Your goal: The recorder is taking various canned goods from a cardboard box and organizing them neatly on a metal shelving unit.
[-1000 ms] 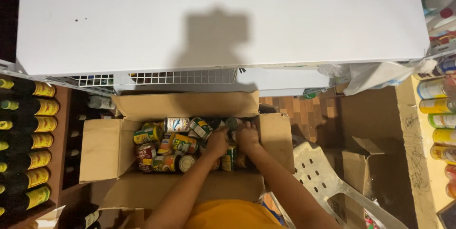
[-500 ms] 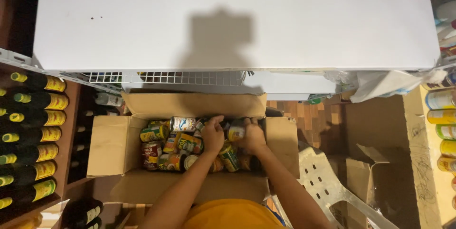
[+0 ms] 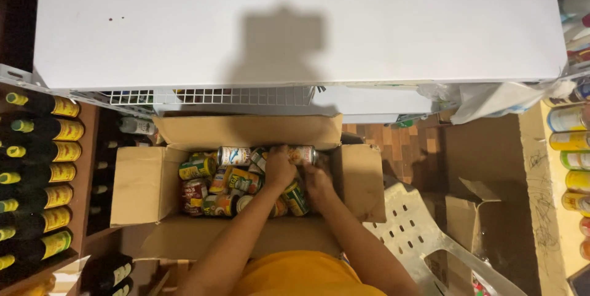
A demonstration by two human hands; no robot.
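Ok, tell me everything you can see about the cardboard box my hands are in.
The cardboard box is plain brown corrugated card, open at the top with all four flaps folded outward. It sits low beneath a white shelf, between a rack of dark bottles and a white plastic chair. Inside, cans with colourful labels lie jumbled on their sides. The left hand grips a can near the far wall; the right hand reaches in beside it.

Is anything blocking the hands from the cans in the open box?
Nothing visible does. The cardboard box has its flaps folded out, and the left hand already grips a can, while the right hand rests among the other cans.
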